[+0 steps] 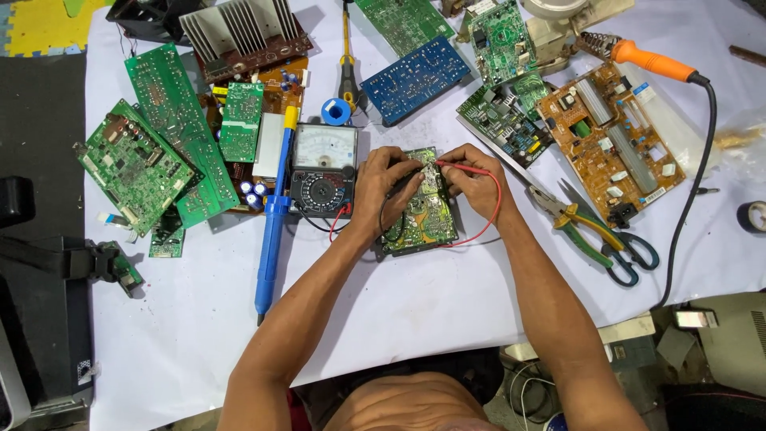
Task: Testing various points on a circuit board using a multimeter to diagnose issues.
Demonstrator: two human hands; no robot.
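Note:
A small green circuit board (pixel 421 215) lies on the white table cloth (pixel 415 303) in front of me. My left hand (pixel 384 185) rests on its left edge, fingers curled around a black test probe whose black lead runs down over the board. My right hand (pixel 472 177) pinches a red test probe (pixel 456 167) and holds its tip on the board's top end. The red lead (pixel 493 209) loops round my right wrist back to an analog multimeter (pixel 322 169) just left of the board.
A blue desoldering pump (pixel 270 239) lies left of the meter. Several green boards (pixel 171 136) and a heat sink (pixel 239 32) crowd the far left. A blue board (pixel 415 78), an orange board (pixel 610 140), pliers and scissors (pixel 602 235) and an orange-handled soldering iron (pixel 650 60) lie at the right.

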